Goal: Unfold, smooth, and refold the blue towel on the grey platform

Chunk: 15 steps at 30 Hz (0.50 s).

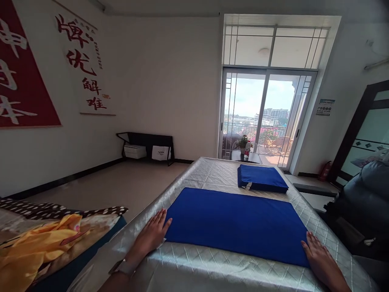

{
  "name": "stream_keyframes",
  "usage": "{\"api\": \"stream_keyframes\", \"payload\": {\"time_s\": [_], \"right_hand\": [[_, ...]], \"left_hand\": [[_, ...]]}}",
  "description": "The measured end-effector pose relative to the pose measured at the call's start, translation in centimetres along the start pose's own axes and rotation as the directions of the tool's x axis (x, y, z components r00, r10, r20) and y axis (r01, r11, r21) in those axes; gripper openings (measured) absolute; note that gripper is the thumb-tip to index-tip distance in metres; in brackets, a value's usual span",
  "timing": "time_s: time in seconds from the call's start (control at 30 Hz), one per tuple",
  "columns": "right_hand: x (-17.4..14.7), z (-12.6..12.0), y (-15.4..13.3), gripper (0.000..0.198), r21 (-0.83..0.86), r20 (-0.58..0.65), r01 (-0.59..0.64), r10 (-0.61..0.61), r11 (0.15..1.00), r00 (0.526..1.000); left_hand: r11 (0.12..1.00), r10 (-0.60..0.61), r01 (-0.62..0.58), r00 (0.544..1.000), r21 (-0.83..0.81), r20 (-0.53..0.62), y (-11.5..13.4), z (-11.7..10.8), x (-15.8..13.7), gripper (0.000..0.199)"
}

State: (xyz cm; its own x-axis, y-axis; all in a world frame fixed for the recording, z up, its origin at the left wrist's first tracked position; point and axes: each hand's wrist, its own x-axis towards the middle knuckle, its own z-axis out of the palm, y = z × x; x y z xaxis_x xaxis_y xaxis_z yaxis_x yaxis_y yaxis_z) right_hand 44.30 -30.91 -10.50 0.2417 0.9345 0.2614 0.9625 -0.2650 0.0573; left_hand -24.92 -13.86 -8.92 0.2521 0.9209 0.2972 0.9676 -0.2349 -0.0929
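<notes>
A flat piece of blue cloth (pixel 237 223) lies spread across the near part of a table with a silvery quilted cover (pixel 206 172). At its left edge my left hand (pixel 153 231) rests flat, fingers stretched out, a band on the wrist. On the opposite side my right hand (pixel 320 253) lies flat at the cloth's right edge with its fingers extended. Neither hand grips anything. Farther back on the table sits a stack of folded blue cloth (pixel 263 177), with a small white tag at its front left corner.
Left of the table are a yellow cloth (pixel 45 243) and a dotted brown fabric (pixel 60 210). A dark padded seat or bag (pixel 361 207) stands close on the right. Beyond the far end, a small table (pixel 252 157) holds a bottle (pixel 247 150) and a potted plant (pixel 243 142).
</notes>
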Motion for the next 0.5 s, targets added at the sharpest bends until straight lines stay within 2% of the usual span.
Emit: {"api": "stream_keyframes", "payload": {"time_s": [0.13, 0.27, 0.33, 0.5], "right_hand": [[0.0, -0.5, -0.1, 0.060, 0.005, 0.009, -0.004, 0.004, 1.000, 1.000], [0.0, -0.4, 0.2, 0.063, 0.024, 0.012, 0.008, -0.008, 1.000, 1.000], [0.1, 0.0, 0.5, 0.064, 0.031, 0.011, 0.009, -0.009, 0.999, 1.000], [0.3, 0.7, 0.9, 0.065, 0.031, -0.003, 0.008, -0.008, 0.999, 1.000]], "left_hand": [[0.994, -0.085, 0.085, 0.996, -0.073, 0.004, 0.7, -0.7, 0.1, 0.056], [0.981, -0.146, 0.156, 0.985, -0.116, 0.090, 1.0, -1.3, 0.2, 0.063], [0.976, -0.158, 0.173, 0.981, -0.134, 0.116, 1.0, -1.3, 0.3, 0.063], [0.979, -0.135, 0.145, 0.988, -0.142, 0.076, 1.2, -1.3, 0.3, 0.058]]}}
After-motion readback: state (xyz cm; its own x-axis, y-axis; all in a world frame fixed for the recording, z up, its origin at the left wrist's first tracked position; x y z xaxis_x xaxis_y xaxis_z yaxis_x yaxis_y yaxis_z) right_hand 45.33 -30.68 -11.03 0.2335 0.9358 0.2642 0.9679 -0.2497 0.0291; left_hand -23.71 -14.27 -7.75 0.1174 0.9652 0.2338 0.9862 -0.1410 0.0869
